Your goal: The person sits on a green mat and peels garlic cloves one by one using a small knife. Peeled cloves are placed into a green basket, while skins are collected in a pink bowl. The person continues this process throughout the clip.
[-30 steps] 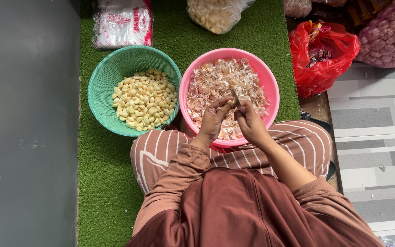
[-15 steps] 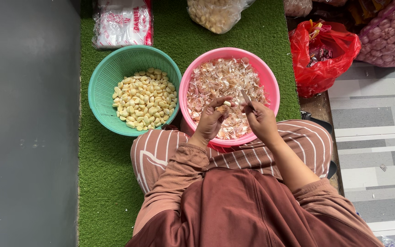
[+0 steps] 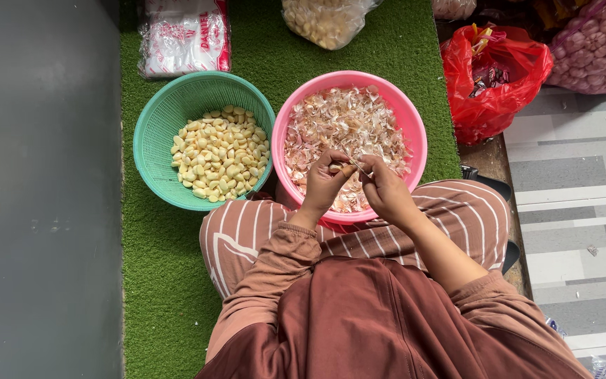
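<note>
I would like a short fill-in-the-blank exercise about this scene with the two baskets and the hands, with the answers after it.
1. The peeled garlic cloves lie in the ____ basket.
2. The papery skins fill the ____ basket.
3. Left hand and right hand meet over the ____ basket.
4. Both baskets stand on a ____ mat.

Missing words: green; pink; pink; green

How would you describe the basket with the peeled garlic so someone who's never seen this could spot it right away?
Start at the green artificial-turf mat the person sits on. Two round plastic baskets stand side by side on it, in front of the striped knees. The teal basket is the one farther from the red bag, holding smooth pale-yellow cloves, while the pink basket under the left hand and right hand holds papery skins.
</note>
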